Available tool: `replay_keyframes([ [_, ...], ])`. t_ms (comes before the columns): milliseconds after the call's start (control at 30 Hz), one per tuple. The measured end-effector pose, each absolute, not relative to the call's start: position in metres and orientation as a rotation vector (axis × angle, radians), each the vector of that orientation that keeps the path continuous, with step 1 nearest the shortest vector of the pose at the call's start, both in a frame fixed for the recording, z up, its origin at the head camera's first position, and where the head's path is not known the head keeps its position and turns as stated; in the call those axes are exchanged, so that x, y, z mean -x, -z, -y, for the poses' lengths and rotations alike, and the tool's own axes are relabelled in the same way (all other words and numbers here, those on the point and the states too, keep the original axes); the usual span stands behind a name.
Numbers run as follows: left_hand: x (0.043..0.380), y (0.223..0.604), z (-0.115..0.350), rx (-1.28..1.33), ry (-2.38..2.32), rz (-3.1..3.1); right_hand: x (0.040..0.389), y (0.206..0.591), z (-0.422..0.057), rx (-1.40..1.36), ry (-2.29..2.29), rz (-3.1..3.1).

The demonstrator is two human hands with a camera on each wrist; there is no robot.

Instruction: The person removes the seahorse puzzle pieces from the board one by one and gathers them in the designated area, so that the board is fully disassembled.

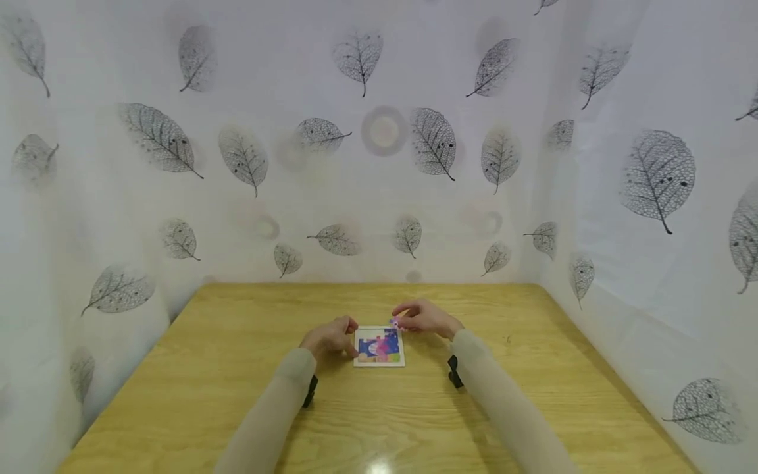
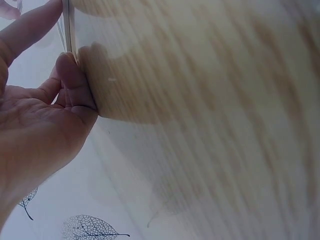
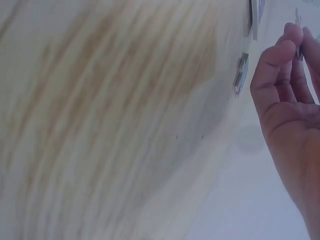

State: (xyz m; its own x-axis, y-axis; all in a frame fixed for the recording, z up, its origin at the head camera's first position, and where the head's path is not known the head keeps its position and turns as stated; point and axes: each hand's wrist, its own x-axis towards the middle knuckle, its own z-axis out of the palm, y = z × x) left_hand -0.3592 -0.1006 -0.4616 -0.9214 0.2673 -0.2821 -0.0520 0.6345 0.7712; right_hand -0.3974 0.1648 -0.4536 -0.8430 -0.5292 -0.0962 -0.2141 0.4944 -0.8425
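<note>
A small square jigsaw puzzle in a white-bordered tray lies on the table, showing a blue, pink and orange picture with a pale unfilled area at its upper left. My left hand holds the tray's left edge, the thumb near the lower corner and a finger near the upper one. Over the tray's upper right corner, my right hand pinches a pinkish puzzle piece between thumb and fingertips. The right wrist view catches this piece edge-on, so its face is hidden there.
Loose puzzle pieces lie on the table beside the tray in the right wrist view. The wooden table ends at a pale curtain with leaf prints, which hangs behind and along both sides.
</note>
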Motion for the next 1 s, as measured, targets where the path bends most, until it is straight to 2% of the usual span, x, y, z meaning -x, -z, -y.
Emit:
replay_keyframes([
  [1000, 0.360, 0.462, 0.102, -0.212, -1.185, -2.499, 0.405, 0.459, -0.213, 0.514, 1.278, -2.510],
])
